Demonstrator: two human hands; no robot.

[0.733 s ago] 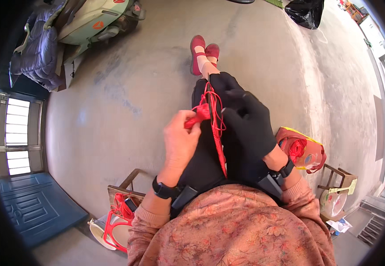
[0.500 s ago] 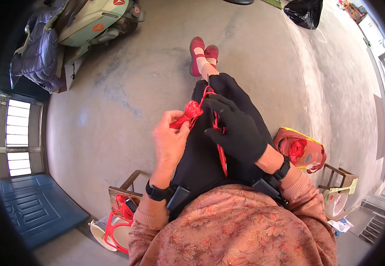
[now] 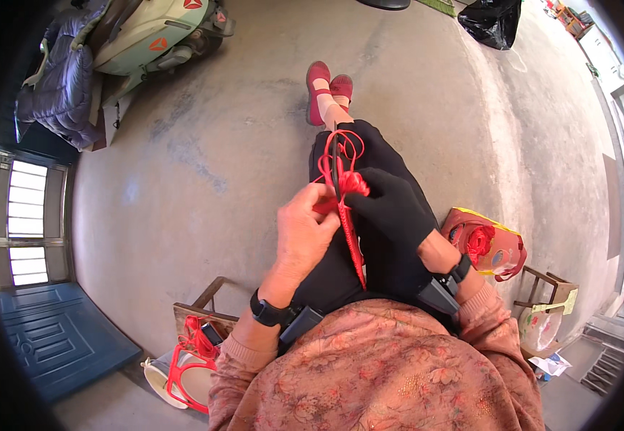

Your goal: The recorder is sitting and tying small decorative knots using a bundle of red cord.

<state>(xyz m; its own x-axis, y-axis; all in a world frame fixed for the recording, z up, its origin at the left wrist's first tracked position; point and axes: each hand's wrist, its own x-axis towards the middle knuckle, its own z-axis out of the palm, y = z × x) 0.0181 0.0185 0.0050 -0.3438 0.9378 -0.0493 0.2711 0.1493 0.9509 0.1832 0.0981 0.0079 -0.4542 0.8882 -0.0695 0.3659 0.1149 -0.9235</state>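
Observation:
Over my lap, my bare left hand (image 3: 306, 223) pinches the near end of a bundle of red cord (image 3: 356, 183). My right hand (image 3: 391, 205), in a black glove, has its fingers closed at the bundle's other end. The bundle crosses a thin dark upright strip (image 3: 336, 167); whether it passes behind or through something there I cannot tell. Thin red loops (image 3: 354, 140) spread above my hands. A red braided length (image 3: 353, 251) runs from between my hands down toward my waist. My fingertips are partly hidden by the cord.
On my right a red bag (image 3: 502, 248) holds more red cord, beside a wooden stool (image 3: 553, 294). At lower left, red pieces lie on a wooden chair (image 3: 204, 312) next to a white container (image 3: 159, 377). A scooter (image 3: 150, 43) stands at far left.
My left hand has moved right, carrying the cord bundle across the dark strip. My right hand has shifted slightly and now grips the bundle's other end. The red loops have spread out.

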